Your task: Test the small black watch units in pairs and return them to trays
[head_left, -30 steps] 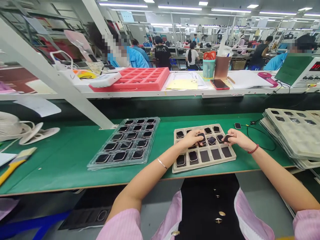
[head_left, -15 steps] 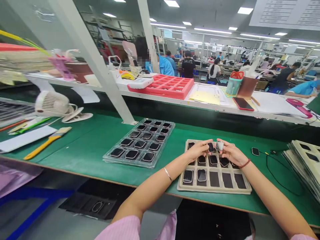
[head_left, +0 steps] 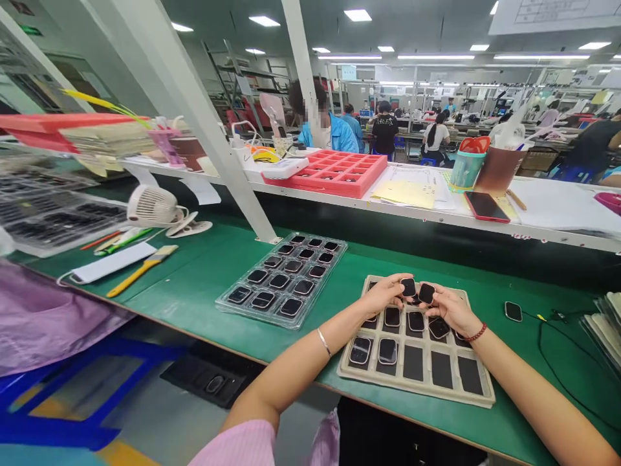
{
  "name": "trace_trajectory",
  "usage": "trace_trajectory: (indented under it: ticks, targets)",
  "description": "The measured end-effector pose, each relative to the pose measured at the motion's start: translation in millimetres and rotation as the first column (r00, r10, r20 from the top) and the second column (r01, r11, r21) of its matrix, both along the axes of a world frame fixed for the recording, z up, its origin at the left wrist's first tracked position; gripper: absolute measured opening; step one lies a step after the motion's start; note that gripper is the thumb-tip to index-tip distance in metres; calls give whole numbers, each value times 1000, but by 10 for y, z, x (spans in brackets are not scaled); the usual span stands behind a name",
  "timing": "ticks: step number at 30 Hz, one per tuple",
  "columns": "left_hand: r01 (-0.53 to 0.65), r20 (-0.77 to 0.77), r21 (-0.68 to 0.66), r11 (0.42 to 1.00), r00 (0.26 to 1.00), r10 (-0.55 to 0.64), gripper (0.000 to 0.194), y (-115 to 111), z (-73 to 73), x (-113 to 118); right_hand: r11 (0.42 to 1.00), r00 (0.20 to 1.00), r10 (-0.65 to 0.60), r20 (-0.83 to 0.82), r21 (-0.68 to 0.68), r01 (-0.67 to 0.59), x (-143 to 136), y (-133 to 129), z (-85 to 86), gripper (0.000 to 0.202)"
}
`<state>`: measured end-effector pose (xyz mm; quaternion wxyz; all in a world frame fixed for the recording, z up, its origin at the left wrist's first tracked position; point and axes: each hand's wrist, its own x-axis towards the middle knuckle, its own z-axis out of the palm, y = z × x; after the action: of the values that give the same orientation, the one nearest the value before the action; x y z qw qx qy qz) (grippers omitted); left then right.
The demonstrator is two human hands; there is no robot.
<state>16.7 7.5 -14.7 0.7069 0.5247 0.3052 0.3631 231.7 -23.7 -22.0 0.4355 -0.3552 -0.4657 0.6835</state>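
Over the back part of a beige tray (head_left: 412, 382), my left hand (head_left: 385, 294) pinches a dark square watch face (head_left: 408, 287). Close beside it, my right hand (head_left: 452, 309) holds a second watch face (head_left: 427, 293) by its edge. Both dark faces are turned toward me, a small gap apart. Below my hands the tray holds several more watch faces in compartments; two lie at the left of its front row (head_left: 360, 350), where the other pockets show only dark lining. A clear plastic tray (head_left: 310, 310) with rows of watch faces lies to the left.
One watch face (head_left: 513, 311) lies on the green table by a black cable. At left are a yellow brush (head_left: 140, 272), a white fan (head_left: 152, 206) and stacked trays. A shelf behind bears a red tray (head_left: 339, 184) and a phone (head_left: 486, 206). A person in blue sits beyond.
The view has swung left. The watch face in my right hand has turned from a bright, reflecting look to dark. Both hands still hold their watch faces above the tray.
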Motion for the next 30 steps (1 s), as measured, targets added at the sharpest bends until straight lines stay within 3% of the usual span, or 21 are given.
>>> trace_trajectory:
  ticks: [6, 10, 16, 22, 26, 30]
  targets:
    - [15, -42, -52, 999, 999, -18, 60, 25, 10, 18, 987, 986, -99, 137, 137, 80, -53, -45, -40, 39]
    - [23, -157, -52, 998, 987, -31, 49, 47, 85, 115, 965, 965, -176, 195, 226, 131, -46, -47, -36, 40]
    - [-21, -289, 95, 995, 956, 48, 35, 19, 130, 207, 971, 974, -198, 106, 153, 181, 8, -23, -36, 31]
    - [-21, -195, 122, 992, 980, 44, 30, -42, 11, 143, 964, 945, -225, 238, 194, 181, -30, -33, -24, 21]
    - [-19, -155, 102, 995, 987, 35, 49, -42, 27, 118, 954, 923, -204, 325, 278, 113, -48, -52, -15, 37]
    - [-5, -137, 10, 1000, 991, 6, 56, -1, 78, 69, 968, 946, -171, 276, 226, 109, -13, -58, -23, 40]
